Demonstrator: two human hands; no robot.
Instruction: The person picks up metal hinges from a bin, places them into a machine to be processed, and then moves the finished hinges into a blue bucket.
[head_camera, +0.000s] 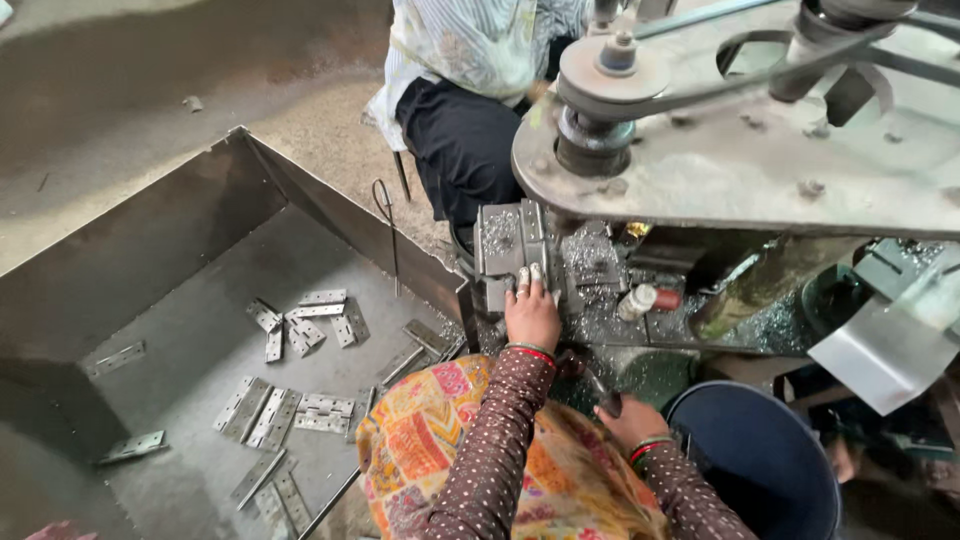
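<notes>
Your left hand pressed flat, fingers spread, on a grey hinge in the chip-strewn steel fixture. Your right hand curled round a dark lever. Flat hinges littered the sheet-metal bin.

Hinges in bin: dull grey metal, smooth. Sheet-metal bin: matt, scuffed. Machine plate: worn grey metal, greasy sheen. Fixture: rough with glittering swarf. Bucket: smooth dark-blue plastic. Lap cloth: printed patchwork fabric.
</notes>
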